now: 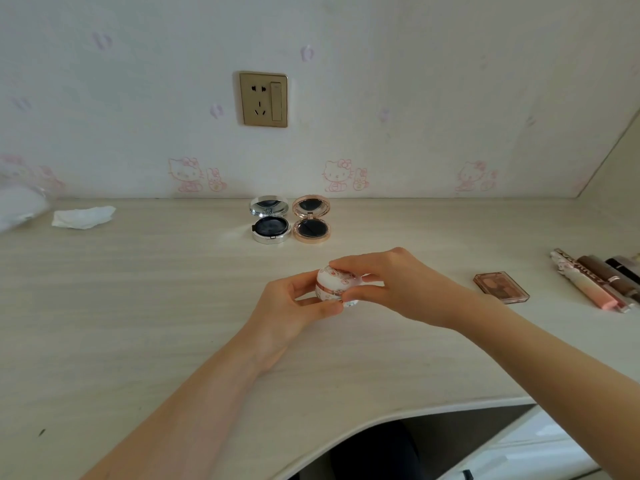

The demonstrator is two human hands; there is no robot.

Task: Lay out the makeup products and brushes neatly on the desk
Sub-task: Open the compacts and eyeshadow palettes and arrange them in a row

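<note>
A small round white compact with a pink pattern (333,284) is held above the middle of the desk (138,306). My left hand (294,303) grips its lower half from the left, and my right hand (398,282) pinches its top from the right. Two open compacts stand side by side near the wall: a silver one (270,220) and a rose-gold one (311,220), both with mirrors raised. At the right lie a brown eyeshadow palette (501,286) and several lip gloss tubes (595,284).
A crumpled white tissue (83,217) lies at the back left, next to a blurred white object (17,206) at the frame edge. A wall socket (264,99) sits above the compacts. The desk's curved front edge (381,415) runs below my arms.
</note>
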